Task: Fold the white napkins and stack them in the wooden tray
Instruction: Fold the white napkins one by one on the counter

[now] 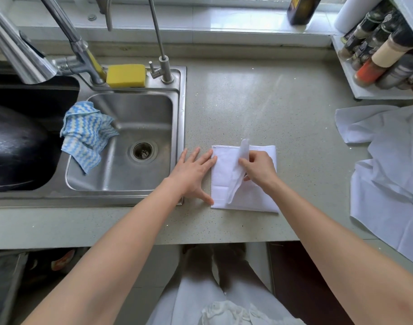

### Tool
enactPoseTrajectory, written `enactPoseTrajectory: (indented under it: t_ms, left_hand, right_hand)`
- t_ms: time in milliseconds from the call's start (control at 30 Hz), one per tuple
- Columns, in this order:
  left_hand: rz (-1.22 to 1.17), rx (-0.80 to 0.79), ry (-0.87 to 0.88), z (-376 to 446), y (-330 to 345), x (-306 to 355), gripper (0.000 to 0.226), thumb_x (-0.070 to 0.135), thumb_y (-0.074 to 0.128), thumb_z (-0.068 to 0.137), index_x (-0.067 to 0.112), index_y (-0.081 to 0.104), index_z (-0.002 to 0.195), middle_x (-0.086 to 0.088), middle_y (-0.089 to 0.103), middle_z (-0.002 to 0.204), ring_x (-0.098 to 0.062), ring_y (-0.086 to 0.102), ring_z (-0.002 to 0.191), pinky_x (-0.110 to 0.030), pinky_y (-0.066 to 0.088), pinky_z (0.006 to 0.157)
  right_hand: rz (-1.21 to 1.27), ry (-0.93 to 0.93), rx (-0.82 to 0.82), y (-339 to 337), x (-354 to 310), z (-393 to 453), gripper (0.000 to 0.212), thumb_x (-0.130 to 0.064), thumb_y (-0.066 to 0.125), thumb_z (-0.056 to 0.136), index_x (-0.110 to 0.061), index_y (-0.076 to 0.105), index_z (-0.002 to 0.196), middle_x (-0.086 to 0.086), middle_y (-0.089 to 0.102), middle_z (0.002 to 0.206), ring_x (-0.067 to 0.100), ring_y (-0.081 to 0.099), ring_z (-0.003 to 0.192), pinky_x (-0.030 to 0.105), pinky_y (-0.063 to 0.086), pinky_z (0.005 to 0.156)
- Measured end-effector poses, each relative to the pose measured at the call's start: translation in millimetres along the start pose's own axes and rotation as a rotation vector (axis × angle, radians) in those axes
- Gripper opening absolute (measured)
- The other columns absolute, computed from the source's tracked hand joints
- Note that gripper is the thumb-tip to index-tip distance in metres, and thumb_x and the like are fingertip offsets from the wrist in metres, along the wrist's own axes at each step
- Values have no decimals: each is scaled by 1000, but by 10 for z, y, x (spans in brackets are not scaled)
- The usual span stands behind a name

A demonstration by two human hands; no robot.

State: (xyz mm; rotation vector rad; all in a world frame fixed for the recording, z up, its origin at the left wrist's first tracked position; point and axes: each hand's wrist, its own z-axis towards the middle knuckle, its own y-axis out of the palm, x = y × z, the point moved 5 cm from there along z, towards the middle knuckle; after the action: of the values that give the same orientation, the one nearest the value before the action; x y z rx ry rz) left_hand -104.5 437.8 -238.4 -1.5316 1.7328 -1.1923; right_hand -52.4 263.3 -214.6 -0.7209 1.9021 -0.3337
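Napkin (pixel 224 184) flat on countertop (pixel 259 102) right of sink (pixel 182 113), left hand (pixel 191 172) spread flat pinning its edge, right hand (pixel 259 167) pinching raised flap; thin, limp, light, likely best taken at corners.

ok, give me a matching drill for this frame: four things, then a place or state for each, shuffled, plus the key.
Things:
1. sponge
2. striped cloth
3. left hand
4. right hand

Places or states:
A. pinching a lifted flap of the napkin
B. draped over the divider of the sink
C. flat, fingers spread, at the napkin's left edge
D. on the sink's back ledge, between the faucets

Pairs: 1-D, 2-B, 3-C, 4-A
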Motion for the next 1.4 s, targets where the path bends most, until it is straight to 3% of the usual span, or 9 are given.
enactPoseTrajectory:
  t_ms: [167,300,500,633,833,1067,1233,1333,1400]
  left_hand:
    - [-9,8,8,-5,26,-17,129,79,65,59,28,-7,153,8,-15,160,-26,-15,147,-52,-10,117]
    - [-9,19,11,-5,36,-26,129,78,65,60,27,-9,153,8,-15,160,-25,-16,147,-53,-8,117]
    - [-10,36,21,4,42,-26,131,79,64,59,26,-10,153,9,-15,160,-24,-15,147,-51,-11,117]
    - [-5,41,18,3,28,-18,132,79,65,58,23,-6,153,8,-14,160,-25,-13,147,-51,-9,117]
    - [0,34,15,-3,27,-14,131,78,65,59,21,-5,153,8,-13,160,-25,-14,147,-51,-9,118]
    - [-56,71,37,-10,31,-19,136,79,66,56,21,-11,152,6,-6,161,-25,-12,147,-50,-10,118]
    - [-72,90,42,-25,13,-15,130,72,68,61,20,-9,151,1,4,161,-26,-9,148,-50,-9,118]
    - [-65,81,48,-27,8,-7,122,67,69,67,24,-8,152,3,-1,161,-26,-10,147,-51,-8,118]
    - [-34,53,50,-25,7,-8,120,67,67,68,27,-7,153,6,-10,161,-26,-13,147,-51,-9,118]
  right_hand:
    - [-173,-77,-4,299,-191,15,24,-14,62,85,-10,51,105,11,64,86,31,67,74,47,55,73]
    - [-330,-183,3,476,-293,29,45,-20,61,85,-14,42,126,13,66,97,34,61,91,39,50,75]
    - [-459,-289,-20,585,-312,-19,34,-12,46,90,-10,54,123,16,66,108,36,58,103,39,48,80]
    - [-490,-332,-31,641,-322,-19,28,-13,44,92,-10,58,116,15,67,106,36,59,101,37,45,77]
    - [-454,-332,-66,650,-258,-61,39,-18,41,97,-14,47,136,16,67,108,35,59,103,39,47,80]
    - [-374,-305,-229,602,-219,-86,65,-2,52,83,-16,37,145,10,55,84,23,51,81,31,43,74]
    - [-335,-335,-267,597,-213,-93,47,-13,57,87,-17,49,133,-1,54,71,18,52,73,32,43,71]
    - [-312,-345,-311,543,-146,-136,19,-20,53,93,-11,61,107,6,54,81,22,53,77,33,41,71]
    - [-377,-402,-322,516,-77,-204,24,-20,56,91,-12,66,112,8,54,95,21,53,87,34,43,79]
